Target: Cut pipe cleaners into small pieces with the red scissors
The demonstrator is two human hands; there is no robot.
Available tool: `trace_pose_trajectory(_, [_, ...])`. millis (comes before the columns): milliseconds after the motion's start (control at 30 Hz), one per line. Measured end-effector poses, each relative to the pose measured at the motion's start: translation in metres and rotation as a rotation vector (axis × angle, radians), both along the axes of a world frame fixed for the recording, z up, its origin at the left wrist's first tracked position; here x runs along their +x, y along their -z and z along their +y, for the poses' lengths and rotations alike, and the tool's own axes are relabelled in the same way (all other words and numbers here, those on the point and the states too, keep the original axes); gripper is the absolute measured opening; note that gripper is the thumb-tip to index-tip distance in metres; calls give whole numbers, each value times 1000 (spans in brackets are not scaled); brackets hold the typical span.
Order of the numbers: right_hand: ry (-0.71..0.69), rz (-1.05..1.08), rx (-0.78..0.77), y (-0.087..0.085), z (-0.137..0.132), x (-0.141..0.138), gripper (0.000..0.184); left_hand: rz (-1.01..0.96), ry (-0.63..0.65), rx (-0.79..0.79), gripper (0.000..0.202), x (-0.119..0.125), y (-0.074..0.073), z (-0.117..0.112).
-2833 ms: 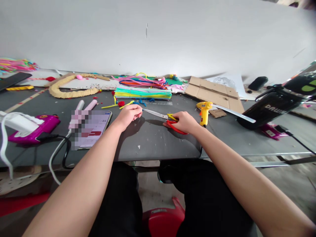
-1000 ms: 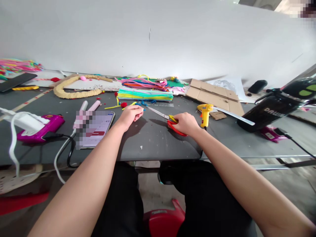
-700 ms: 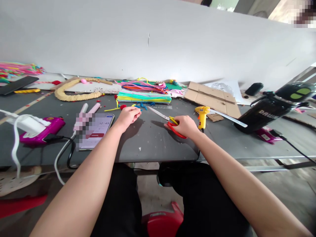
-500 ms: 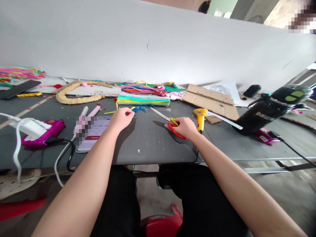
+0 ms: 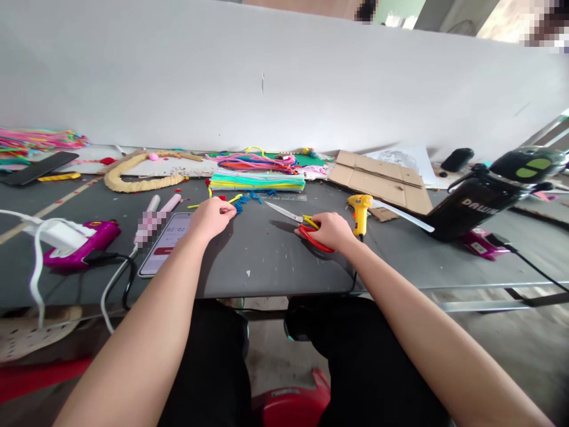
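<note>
Sits at a grey tabletop (image 5: 275, 267) with both forearms stretched forward. Rests the left hand (image 5: 212, 217) on the surface, fingers curled in, thumb and forefinger tips pressed together right at the near end of a yellow pipe cleaner (image 5: 235, 198); cannot tell whether pinching it or only touching it. Just past those fingertips, a tangle of blue pipe cleaner (image 5: 245, 200), and further beyond that, a flat stack of green and yellow pipe cleaners (image 5: 256, 181). Directly to the left of the left hand, a phone (image 5: 165, 243) lying face up, with 2 pale pink glue sticks (image 5: 172, 203) just beyond it and a magenta glue gun (image 5: 86, 237) well off to the same side.

Grips red-handled scissors (image 5: 288, 214) in the right hand (image 5: 332, 230), fingers closed around the loops and pressed down against the tabletop. Points the blades away from the right hand and towards the left hand, stopping well short of it. Has the blades drawn together, or nearly so. Just to the right of the right hand, a yellow glue gun (image 5: 360, 209) standing upright, near the knuckles but apart from them. Beyond the glue gun, a metal ruler (image 5: 404, 216) and flattened cardboard (image 5: 382, 178). Further right again, well apart from the hand, a black water bottle (image 5: 484, 198).
</note>
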State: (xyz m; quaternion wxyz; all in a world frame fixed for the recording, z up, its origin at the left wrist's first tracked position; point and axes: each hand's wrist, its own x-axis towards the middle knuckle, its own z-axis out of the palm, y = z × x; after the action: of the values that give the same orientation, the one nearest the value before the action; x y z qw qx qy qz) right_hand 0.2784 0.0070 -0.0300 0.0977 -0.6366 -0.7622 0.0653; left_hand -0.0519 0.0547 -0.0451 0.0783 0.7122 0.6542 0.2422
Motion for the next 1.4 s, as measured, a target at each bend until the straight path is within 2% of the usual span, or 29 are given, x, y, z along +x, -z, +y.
trace_pose_trajectory(100, [-4,6,9,0,0,0,52,-47,-35,3,22,-1,-3,-2])
trace_pose_trajectory(300, [0,-7,0,0,0,0,52,-175,-205,97,46,-3,-13,-12])
trace_pose_trajectory(467, [9,-16,-10,-1,0,-2,52,-227,-148,201,31,12,-21,-5])
trace_pose_trajectory(600, [99,48,-30,-5,0,-1,54,-135,-61,71,40,40,-28,13])
trace_pose_trajectory(667, [172,113,-39,-6,-1,2,56,-102,-66,16,26,50,-29,24])
trace_pose_trajectory(700, [200,150,-38,-6,-1,4,57,-100,-58,-11,15,53,-29,30])
trace_pose_trajectory(733, [220,184,-34,-6,-1,6,57,-101,-48,-35,12,56,-28,35])
trace_pose_trajectory(833, [235,237,-12,-4,0,9,56,-83,-25,-75,20,64,-27,48])
trace_pose_trajectory(933, [236,219,-13,-2,0,8,52,-20,66,-28,20,79,-24,58])
trace_pose_trajectory(1100, [244,207,-16,-3,-1,5,49,104,73,46,17,104,-14,74])
trace_pose_trajectory(1200, [240,211,-10,-3,-1,7,51,151,25,34,19,107,-7,82])
trace_pose_trajectory(1400, [243,229,-9,0,1,8,58,153,59,-2,12,100,-4,88])
